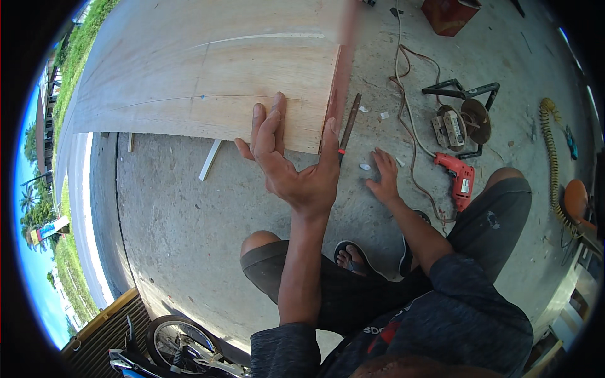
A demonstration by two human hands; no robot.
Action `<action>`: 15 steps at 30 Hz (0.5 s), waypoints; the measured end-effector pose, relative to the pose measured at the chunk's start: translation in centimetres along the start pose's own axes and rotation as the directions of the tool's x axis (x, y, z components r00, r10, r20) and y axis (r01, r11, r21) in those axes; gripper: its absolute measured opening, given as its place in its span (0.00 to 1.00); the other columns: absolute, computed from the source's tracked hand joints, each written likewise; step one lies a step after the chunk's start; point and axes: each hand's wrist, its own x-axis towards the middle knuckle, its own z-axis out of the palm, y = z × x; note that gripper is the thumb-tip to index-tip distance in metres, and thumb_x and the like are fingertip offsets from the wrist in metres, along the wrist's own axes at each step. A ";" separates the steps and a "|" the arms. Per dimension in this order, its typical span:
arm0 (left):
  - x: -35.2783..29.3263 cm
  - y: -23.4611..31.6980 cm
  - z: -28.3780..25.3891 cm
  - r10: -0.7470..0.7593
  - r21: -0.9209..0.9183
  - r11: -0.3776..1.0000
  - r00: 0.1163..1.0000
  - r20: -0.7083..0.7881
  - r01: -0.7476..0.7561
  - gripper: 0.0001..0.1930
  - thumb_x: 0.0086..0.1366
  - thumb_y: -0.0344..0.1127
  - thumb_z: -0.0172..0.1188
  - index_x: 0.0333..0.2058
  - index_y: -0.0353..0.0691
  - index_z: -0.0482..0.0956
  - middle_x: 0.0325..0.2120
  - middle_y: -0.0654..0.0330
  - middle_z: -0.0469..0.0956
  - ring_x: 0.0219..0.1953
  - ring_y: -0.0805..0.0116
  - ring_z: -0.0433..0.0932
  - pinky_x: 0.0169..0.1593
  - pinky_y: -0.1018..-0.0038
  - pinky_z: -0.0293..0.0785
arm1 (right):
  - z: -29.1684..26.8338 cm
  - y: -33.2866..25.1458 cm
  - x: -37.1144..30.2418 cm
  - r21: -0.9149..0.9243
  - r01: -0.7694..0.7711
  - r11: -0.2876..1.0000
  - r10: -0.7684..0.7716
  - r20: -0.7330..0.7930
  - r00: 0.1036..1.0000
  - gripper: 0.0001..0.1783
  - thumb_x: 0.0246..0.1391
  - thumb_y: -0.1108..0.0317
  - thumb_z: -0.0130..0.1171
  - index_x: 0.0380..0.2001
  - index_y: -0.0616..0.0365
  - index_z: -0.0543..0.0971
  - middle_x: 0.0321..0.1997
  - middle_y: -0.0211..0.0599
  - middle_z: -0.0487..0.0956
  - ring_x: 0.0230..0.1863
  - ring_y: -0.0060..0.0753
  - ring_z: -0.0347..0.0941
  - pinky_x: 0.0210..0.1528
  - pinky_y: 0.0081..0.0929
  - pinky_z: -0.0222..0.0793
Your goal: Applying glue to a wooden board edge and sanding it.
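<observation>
My left hand [302, 183] lies at the near right corner of a pale plywood panel [265, 69], its fingers stretched over the top face. The thumb points along a reddish-brown wooden strip [336, 94] at the panel's right edge. A curved line and a small blue mark show on the plywood. My right hand [384, 178] is low over the concrete floor, right of the panel, with fingers apart and nothing visible in it. Close by are a small white oval piece [365, 167] and a dark narrow bar [350, 120] with a red band near its lower end.
A red power drill [456, 181] lies by my right knee, its cord running away across the concrete. Beyond it is a metal tool with a round disc [477, 120]. A coiled yellow hose [547, 151] lies at far right, a rusty red container [449, 16] at the back, a motorcycle [179, 346] at lower left.
</observation>
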 end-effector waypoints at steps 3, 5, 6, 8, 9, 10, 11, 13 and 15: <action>0.0 0.4 1.0 0.024 -0.029 0.999 1.000 -0.015 -0.024 0.35 0.58 0.34 0.76 0.60 0.41 0.65 0.58 0.50 0.80 0.72 0.51 0.64 0.74 0.40 0.28 | -1.1 1.5 1.3 0.372 -0.160 0.914 0.217 -0.117 0.969 0.47 0.41 0.65 0.65 0.70 0.59 0.67 0.73 0.48 0.66 0.73 0.49 0.61 0.74 0.43 0.53; 0.2 0.4 1.0 0.032 -0.013 0.999 0.999 -0.010 -0.032 0.34 0.58 0.34 0.75 0.59 0.41 0.66 0.57 0.51 0.80 0.72 0.52 0.64 0.75 0.40 0.27 | -2.3 -0.2 4.5 0.550 -0.142 0.823 0.335 -0.268 0.904 0.44 0.49 0.65 0.61 0.72 0.61 0.65 0.73 0.49 0.66 0.73 0.44 0.62 0.74 0.37 0.53; 0.2 0.2 0.5 0.023 -0.006 1.000 1.000 -0.008 -0.023 0.34 0.58 0.34 0.75 0.59 0.41 0.66 0.57 0.51 0.80 0.72 0.52 0.64 0.75 0.40 0.27 | -3.3 -2.5 6.4 0.552 -0.079 0.830 0.270 -0.274 0.923 0.42 0.53 0.65 0.58 0.72 0.61 0.64 0.74 0.48 0.65 0.74 0.43 0.61 0.74 0.37 0.53; 0.3 -0.2 -0.4 0.027 0.017 1.000 1.000 -0.003 -0.027 0.33 0.58 0.34 0.76 0.58 0.42 0.66 0.57 0.51 0.80 0.72 0.52 0.65 0.74 0.40 0.27 | -6.2 -8.5 10.4 0.642 0.044 0.765 0.124 -0.214 0.969 0.39 0.60 0.63 0.55 0.74 0.60 0.61 0.76 0.46 0.62 0.75 0.42 0.60 0.74 0.36 0.52; 0.2 -0.3 -0.2 0.022 -0.002 1.000 1.000 -0.004 -0.022 0.33 0.58 0.34 0.76 0.58 0.42 0.66 0.57 0.51 0.80 0.72 0.52 0.65 0.74 0.40 0.27 | -7.8 -11.2 11.9 0.719 0.092 0.689 0.040 -0.164 0.986 0.39 0.63 0.61 0.55 0.75 0.59 0.59 0.78 0.45 0.60 0.75 0.41 0.59 0.75 0.36 0.52; 0.2 -0.3 -0.1 0.022 -0.005 1.000 1.000 -0.009 -0.023 0.33 0.57 0.34 0.76 0.58 0.42 0.66 0.57 0.51 0.80 0.71 0.52 0.65 0.74 0.40 0.26 | -9.0 -14.4 12.8 0.771 0.098 0.629 -0.013 -0.116 0.993 0.40 0.66 0.58 0.55 0.76 0.59 0.56 0.79 0.45 0.57 0.77 0.40 0.56 0.76 0.36 0.50; 0.2 -0.3 0.1 0.026 -0.010 1.000 1.000 -0.016 -0.026 0.33 0.57 0.34 0.76 0.58 0.42 0.66 0.57 0.52 0.80 0.71 0.51 0.66 0.74 0.40 0.26 | -9.8 -17.3 13.7 0.818 0.101 0.566 -0.072 -0.073 0.995 0.42 0.68 0.55 0.55 0.77 0.58 0.52 0.81 0.44 0.53 0.78 0.40 0.53 0.76 0.36 0.49; 0.1 0.0 0.2 0.024 -0.019 1.000 1.000 -0.015 -0.024 0.33 0.58 0.34 0.76 0.58 0.42 0.66 0.58 0.52 0.80 0.71 0.51 0.66 0.74 0.40 0.26 | -9.7 -21.8 13.8 0.788 0.064 0.612 -0.119 0.012 0.993 0.48 0.68 0.49 0.58 0.79 0.57 0.46 0.83 0.46 0.46 0.80 0.39 0.47 0.78 0.35 0.45; 0.3 -0.2 0.6 0.026 -0.034 0.999 1.000 -0.010 -0.026 0.32 0.58 0.34 0.75 0.57 0.42 0.66 0.58 0.52 0.80 0.70 0.50 0.67 0.74 0.39 0.26 | -8.9 -21.0 14.3 0.783 0.062 0.619 -0.126 0.022 0.992 0.50 0.67 0.48 0.59 0.79 0.56 0.45 0.84 0.47 0.42 0.80 0.38 0.46 0.77 0.34 0.48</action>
